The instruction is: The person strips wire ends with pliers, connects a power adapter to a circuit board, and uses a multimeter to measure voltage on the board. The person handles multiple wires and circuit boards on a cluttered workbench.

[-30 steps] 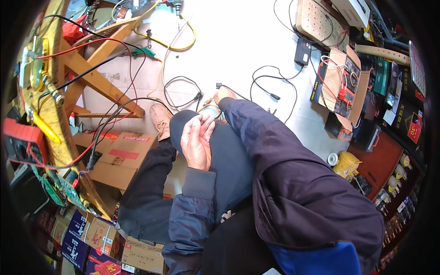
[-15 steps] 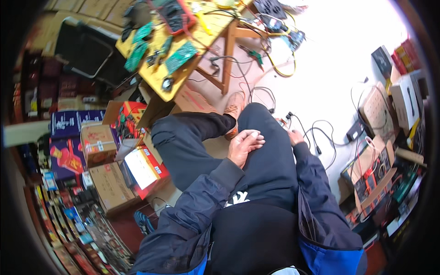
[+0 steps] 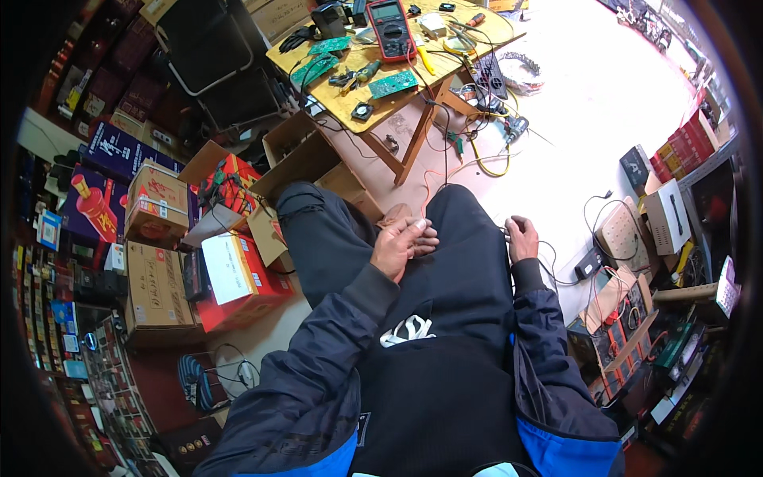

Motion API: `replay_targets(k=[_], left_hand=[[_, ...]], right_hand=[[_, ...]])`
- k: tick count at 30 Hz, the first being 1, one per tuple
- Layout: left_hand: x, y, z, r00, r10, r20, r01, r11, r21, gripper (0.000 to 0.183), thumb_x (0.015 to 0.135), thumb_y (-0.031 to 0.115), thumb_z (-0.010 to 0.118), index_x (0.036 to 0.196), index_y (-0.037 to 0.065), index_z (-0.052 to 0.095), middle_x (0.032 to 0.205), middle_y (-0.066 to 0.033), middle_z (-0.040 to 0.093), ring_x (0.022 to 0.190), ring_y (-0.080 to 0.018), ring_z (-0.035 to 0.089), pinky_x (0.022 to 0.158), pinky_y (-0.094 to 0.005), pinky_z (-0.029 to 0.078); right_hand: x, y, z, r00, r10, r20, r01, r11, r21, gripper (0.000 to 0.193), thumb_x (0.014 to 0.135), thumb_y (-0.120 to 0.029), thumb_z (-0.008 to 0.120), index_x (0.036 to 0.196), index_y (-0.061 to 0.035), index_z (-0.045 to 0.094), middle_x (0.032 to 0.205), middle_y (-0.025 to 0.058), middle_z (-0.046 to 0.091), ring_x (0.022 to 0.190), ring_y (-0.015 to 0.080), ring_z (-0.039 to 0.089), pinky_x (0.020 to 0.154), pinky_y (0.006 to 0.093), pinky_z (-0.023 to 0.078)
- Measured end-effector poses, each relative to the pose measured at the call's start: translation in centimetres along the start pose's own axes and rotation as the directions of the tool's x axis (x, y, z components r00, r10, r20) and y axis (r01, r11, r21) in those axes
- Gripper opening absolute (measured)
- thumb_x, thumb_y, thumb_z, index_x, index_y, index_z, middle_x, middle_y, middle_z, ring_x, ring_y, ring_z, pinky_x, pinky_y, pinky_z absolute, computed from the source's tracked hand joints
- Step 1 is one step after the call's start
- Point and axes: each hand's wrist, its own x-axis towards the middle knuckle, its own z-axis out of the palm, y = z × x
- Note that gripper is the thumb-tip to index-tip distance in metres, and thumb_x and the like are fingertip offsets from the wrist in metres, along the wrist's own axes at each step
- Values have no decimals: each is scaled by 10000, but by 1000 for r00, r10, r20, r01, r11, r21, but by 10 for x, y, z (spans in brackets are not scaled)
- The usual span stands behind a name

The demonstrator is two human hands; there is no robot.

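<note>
Above my left thigh, my left hand (image 3: pixel 405 245) is closed in a pinch with its thumb uppermost. A thin orange wire (image 3: pixel 427 181) runs from the floor near the table to those fingertips. My right hand (image 3: pixel 522 238) is beside my right thigh, its fingers bent and drawn together; what they hold, if anything, is too small to make out. A black cable (image 3: pixel 566 281) passes on the floor close to that hand. Ahead, a red multimeter (image 3: pixel 389 30) lies on the yellow wooden table (image 3: pixel 338 97) with a green circuit board (image 3: pixel 393 83) near it.
A small black fan (image 3: pixel 362 110) sits near the table's corner. Opened cardboard boxes (image 3: pixel 298 155) and a red box (image 3: pixel 246 298) stand at the left. A drill (image 3: pixel 513 127) lies on the floor past the table leg. A crate of wires (image 3: pixel 624 326) is at the right.
The view has shifted, showing more of the table. My left hand has moved slightly left and down; my right hand has come out from behind the thigh. The orange wire now shows at my left fingertips.
</note>
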Motion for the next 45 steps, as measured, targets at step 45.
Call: replay_targets(k=[45], left_hand=[[87,138,-119,775,528,-347,-379,828,414,223,1029,143,630,1228,47,653,894,-17,655,618,-49,550,517,-183,404]], right_hand=[[-8,-99,154,911,97,401,-134,989,66,227,977,-220,704,965,4,668,711,30,634,613,97,584,574,264,470]])
